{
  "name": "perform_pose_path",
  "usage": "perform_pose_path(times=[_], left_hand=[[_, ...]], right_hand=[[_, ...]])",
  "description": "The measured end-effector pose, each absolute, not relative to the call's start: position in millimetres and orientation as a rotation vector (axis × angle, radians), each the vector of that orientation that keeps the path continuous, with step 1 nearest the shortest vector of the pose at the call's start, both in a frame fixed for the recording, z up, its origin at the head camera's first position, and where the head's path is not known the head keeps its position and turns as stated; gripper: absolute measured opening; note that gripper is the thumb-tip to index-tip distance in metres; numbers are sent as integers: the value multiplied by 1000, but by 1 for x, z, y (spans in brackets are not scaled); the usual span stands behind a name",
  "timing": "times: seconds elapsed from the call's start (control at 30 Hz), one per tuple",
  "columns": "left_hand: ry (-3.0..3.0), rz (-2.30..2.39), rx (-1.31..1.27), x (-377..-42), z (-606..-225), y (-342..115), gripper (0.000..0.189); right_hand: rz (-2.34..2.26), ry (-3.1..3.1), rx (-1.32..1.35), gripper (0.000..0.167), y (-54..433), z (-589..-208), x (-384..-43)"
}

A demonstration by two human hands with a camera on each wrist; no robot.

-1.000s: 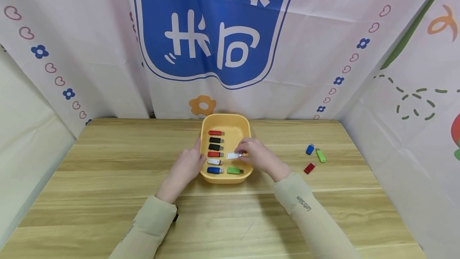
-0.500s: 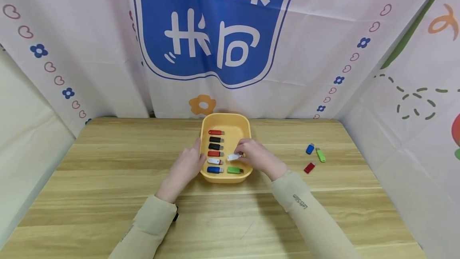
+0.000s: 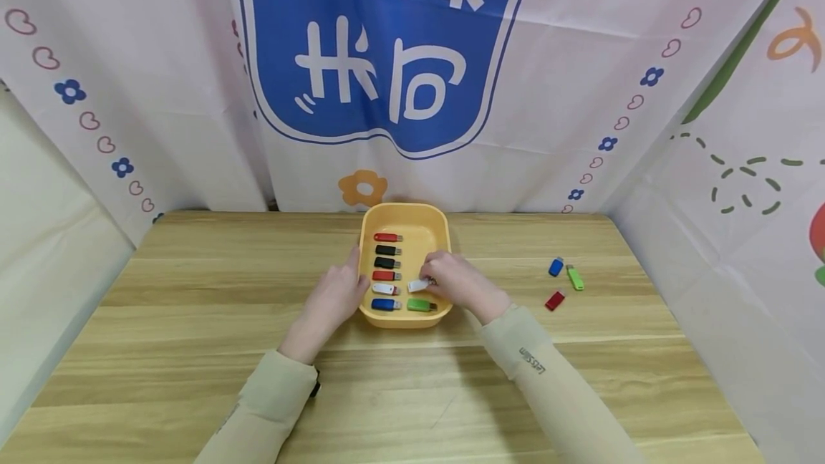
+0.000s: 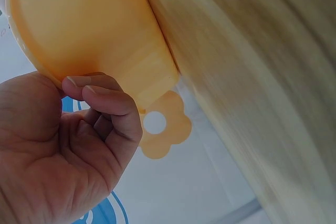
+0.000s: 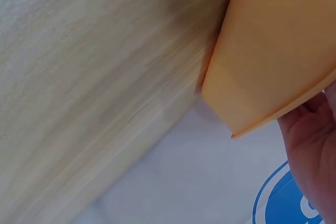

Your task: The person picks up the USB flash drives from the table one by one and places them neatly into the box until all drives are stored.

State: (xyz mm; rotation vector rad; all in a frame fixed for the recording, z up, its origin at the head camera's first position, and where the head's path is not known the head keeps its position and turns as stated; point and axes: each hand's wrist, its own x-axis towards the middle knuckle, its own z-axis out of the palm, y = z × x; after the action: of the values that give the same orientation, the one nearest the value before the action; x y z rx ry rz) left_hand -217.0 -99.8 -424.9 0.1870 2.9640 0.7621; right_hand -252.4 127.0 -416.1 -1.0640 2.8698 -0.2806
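One left hand [image 3: 331, 299] pinches the left edge of a yellow tray [image 3: 404, 323] by the back edge of the worktop [image 3: 213, 321]. Inside, six little sticks [image 3: 384, 276] line that side, a green stick [image 3: 420, 305] lies near the front right corner, and just behind it the right hand [image 3: 460, 283] pinches a white stick [image 3: 416, 286]. Three more sticks [image 3: 556, 267] lie toward the worktop's right edge.

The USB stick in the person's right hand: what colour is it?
The USB stick in the right hand is white; the head view shows it best.
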Motion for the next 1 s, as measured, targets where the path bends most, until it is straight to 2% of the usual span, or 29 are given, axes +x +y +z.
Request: perform_pose_path(times=[0.33, 0.67, 1.0], left_hand=[[2969, 762, 201, -217, -425, -98, 64], [2968, 755, 191, -216, -426, -99, 64], [2977, 756, 199, -216, -426, -99, 64]], right_hand=[[-241, 2844, -1053, 6, 123, -417, -256], [-225, 2833, -982, 19, 118, -416, -256], [-194, 2831, -932, 16, 115, -416, -256]])
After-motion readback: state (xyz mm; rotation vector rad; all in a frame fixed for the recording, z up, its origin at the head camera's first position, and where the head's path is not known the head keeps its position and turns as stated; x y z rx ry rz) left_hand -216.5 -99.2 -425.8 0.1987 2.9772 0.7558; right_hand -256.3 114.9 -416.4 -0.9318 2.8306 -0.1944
